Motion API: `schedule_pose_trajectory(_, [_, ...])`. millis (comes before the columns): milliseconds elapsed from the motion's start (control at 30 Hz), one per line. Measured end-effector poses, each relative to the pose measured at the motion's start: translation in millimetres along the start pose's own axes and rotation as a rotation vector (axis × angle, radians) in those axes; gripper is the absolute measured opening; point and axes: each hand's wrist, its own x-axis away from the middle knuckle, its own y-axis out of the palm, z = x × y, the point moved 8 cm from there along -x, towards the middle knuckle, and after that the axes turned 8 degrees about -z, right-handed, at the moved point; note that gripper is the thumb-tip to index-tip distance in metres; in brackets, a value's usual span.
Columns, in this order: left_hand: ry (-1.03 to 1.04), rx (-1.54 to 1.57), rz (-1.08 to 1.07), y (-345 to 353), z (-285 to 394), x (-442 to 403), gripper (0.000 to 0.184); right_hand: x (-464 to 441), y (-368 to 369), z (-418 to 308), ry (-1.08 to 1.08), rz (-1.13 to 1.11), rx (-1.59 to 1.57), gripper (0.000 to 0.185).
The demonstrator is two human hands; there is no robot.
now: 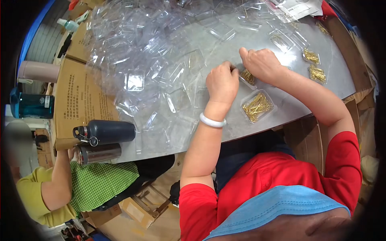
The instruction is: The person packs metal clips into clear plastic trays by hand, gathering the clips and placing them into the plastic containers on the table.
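Note:
My left hand (222, 83), with a white bangle at the wrist, is closed at the left edge of a clear plastic box of gold-coloured pins (248, 76). At the box's far right side is my right hand (261, 64), its fingers curled; what its fingertips hold is hidden. Just below my hands, a second clear box of gold-coloured pins (257, 106) lies on the grey table (233, 130). Two more filled boxes, one (311, 56) above the other (317, 74), rest to the right.
Many empty clear plastic boxes (136, 44) are heaped over the table's left and far side. A cardboard box (82, 92) and a dark bottle (111, 132) stand at the left. Beside them sits a person in a green checked apron (100, 180). Plastic bags (295, 9) lie at the back.

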Motion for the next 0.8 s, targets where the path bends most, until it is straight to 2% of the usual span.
schedule_pose_trajectory(300, [0.013,0.045,0.021,3,-3,-2,0.016,-3,0,-4,-0.033,-0.005,0.015,0.007])
schedule_pose_trajectory(500, [0.015,0.009,0.032,3,-8,-3,0.021,-9,-3,34,0.108,-0.141,-0.353,0.017])
schedule_pose_trajectory(533, [0.010,0.010,0.026,4,-8,-3,0.021,-10,-5,41,0.164,-0.153,-0.326,0.021])
schedule_pose_trajectory(733, [0.027,0.046,0.035,2,-6,-2,0.015,-5,15,44,0.166,-0.174,-0.207,0.014])
schedule_pose_trajectory(800, [0.050,0.028,0.042,1,-4,-3,0.015,-2,10,24,0.007,-0.023,-0.100,0.015])
